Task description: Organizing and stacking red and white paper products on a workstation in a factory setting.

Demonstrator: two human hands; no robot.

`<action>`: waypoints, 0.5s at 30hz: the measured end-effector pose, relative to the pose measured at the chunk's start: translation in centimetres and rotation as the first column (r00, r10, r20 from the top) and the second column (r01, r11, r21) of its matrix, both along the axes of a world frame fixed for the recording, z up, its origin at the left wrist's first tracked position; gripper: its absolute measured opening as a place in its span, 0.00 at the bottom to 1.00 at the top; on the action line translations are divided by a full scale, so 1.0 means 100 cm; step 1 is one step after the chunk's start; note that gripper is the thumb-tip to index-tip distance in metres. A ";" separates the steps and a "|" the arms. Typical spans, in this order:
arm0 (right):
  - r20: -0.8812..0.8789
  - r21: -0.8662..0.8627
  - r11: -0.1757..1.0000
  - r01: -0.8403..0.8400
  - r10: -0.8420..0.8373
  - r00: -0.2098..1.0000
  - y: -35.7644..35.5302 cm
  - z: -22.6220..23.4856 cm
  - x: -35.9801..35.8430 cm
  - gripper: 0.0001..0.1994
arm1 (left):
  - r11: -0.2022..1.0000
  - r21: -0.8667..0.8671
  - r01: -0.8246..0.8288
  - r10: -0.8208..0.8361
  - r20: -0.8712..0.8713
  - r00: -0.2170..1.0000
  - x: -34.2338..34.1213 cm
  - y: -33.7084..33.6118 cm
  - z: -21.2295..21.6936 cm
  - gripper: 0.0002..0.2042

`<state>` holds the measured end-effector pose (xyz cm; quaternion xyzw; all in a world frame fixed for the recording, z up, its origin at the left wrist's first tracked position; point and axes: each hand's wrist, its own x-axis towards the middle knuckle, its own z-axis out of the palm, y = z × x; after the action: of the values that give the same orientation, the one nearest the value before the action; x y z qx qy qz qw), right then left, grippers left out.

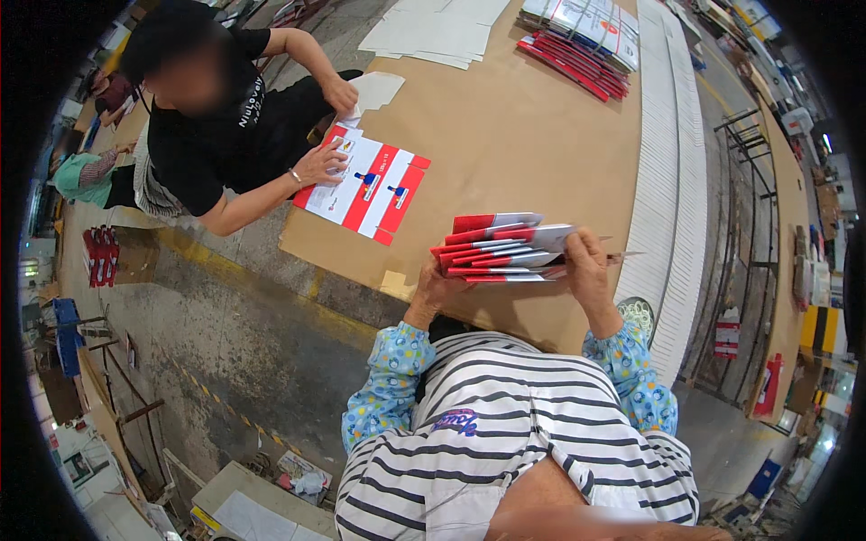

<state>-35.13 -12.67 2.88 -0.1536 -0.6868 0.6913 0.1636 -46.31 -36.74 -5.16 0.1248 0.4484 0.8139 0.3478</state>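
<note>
"What have you got in your hands?"

"A fanned bunch of red and white folded cartons (505,251), above the near end of the brown tabletop (514,135). I can't tell whether its lower edge rests there."

"How are you gripping it?"

"From both ends. My left hand (439,285) has its fingers closed around the end toward the tabletop's left side. My right hand (588,270) pinches the white panels between thumb and fingers at the end toward the tabletop's right edge."

"Anyone with you?"

"A co-worker (194,135), sitting along the tabletop's left side. One of that person's hands (320,165) presses on a flat printed sheet (374,209), red and white with blue figures, lying at the tabletop's left edge; the other is at a white piece (377,88) just beyond it."

"And further off?"

"A stack of cartons (586,41) sits at the tabletop's far right corner, red ones at its near side. White sheets (433,34) overlap at the far left. A long ridged white row (672,180) runs along the tabletop's right edge."
</note>
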 end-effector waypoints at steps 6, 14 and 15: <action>-0.314 -0.213 0.913 0.347 -0.400 0.861 0.067 0.091 -0.013 0.10 | 0.966 -0.199 -0.164 0.050 -0.479 0.876 -0.003 -0.017 -0.025 0.28; -0.676 -0.073 0.797 0.600 -0.482 0.558 0.110 0.204 -0.019 0.18 | 0.954 -0.289 -0.079 0.026 -0.181 0.983 0.009 -0.038 -0.014 0.20; -0.668 -0.139 0.846 0.515 -0.464 0.582 0.110 0.202 -0.020 0.15 | 0.953 -0.291 -0.086 -0.053 -0.439 0.897 0.009 -0.039 -0.007 0.20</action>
<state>-37.16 -1.63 23.04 -0.0678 -0.5327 0.6013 0.5917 -45.38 -40.68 -5.85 0.2475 0.6358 0.6888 0.2450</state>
